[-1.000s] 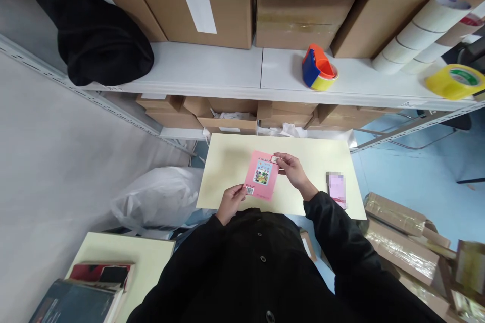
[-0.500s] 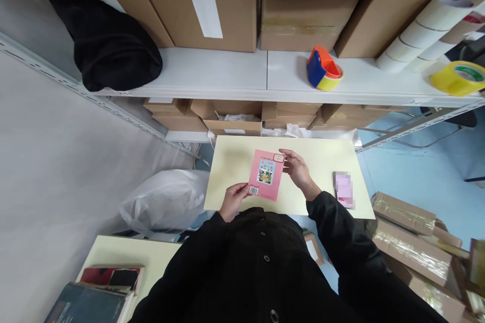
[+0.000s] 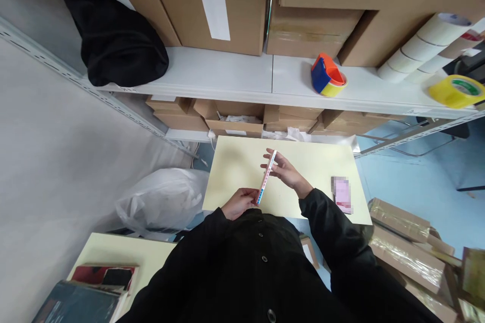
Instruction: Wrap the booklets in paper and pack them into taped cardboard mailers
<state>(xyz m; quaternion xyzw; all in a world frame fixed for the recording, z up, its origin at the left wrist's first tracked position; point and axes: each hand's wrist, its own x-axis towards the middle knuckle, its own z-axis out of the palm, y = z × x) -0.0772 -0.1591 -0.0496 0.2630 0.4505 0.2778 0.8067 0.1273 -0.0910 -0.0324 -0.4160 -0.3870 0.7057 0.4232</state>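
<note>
A thin pink book [image 3: 267, 177] is turned edge-on above the pale yellow table [image 3: 303, 154], its narrow printed spine facing up at me. My left hand [image 3: 241, 202] pinches the book's lower end near my body. At the upper end, my right hand [image 3: 285, 169] has its fingers spread around the book, with fingertips showing past the far side and the thumb side near the edge. Whether the right fingers press on it is hard to see. To the right on the table lies a pinkish item [image 3: 342, 195], blurred by pixelation.
Above the table, a grey shelf [image 3: 227, 73] carries cardboard boxes [image 3: 208, 15], a black cloth bundle [image 3: 121, 40], a tape dispenser [image 3: 328, 75] and tape rolls [image 3: 456, 91]. Books [image 3: 83, 300] sit lower left. A plastic bag [image 3: 162, 199] is left, taped cartons [image 3: 407, 245] right.
The pink book has turned from its flat, picture-bearing cover to its spine. My right hand has shifted left along with it, and my left hand keeps hold of the lower end.
</note>
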